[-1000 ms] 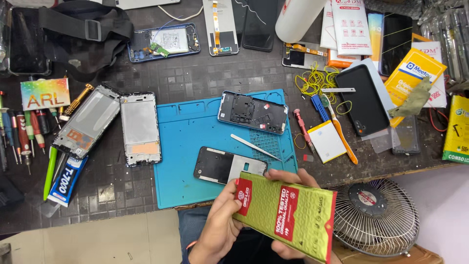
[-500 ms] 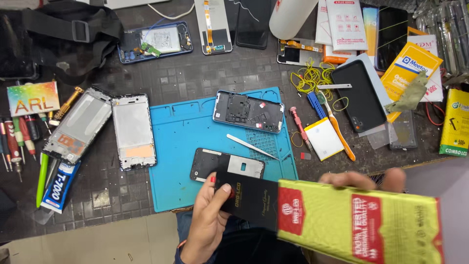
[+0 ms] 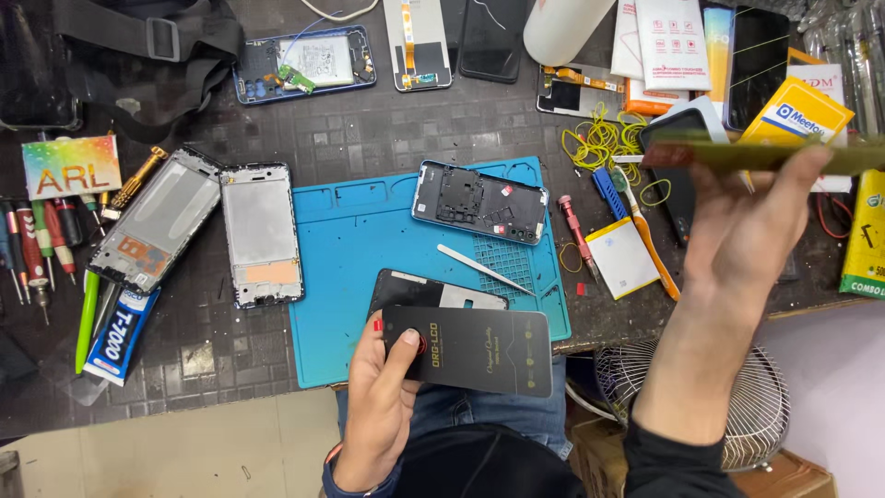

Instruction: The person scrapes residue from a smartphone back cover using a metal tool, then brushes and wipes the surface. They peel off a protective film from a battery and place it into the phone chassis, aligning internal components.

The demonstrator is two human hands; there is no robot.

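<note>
- The left hand (image 3: 378, 415) holds a flat black rectangular card sleeve (image 3: 468, 349) by its left end, long axis level, over the blue silicone mat (image 3: 350, 267).
- The right hand (image 3: 751, 221), raised well right, pinches a thin green packet (image 3: 765, 155) edge-on above the bench (image 3: 387, 138).

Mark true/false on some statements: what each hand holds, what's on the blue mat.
1. The left hand holds a flat black box. True.
2. The right hand is empty. False: it lifts a thin green sleeve, seen edge-on.
3. Tweezers lie on the blue mat. True.
4. The mat is bare of phones. False: an opened phone body lies on it.
5. A fan sits below the bench edge. True.
</note>
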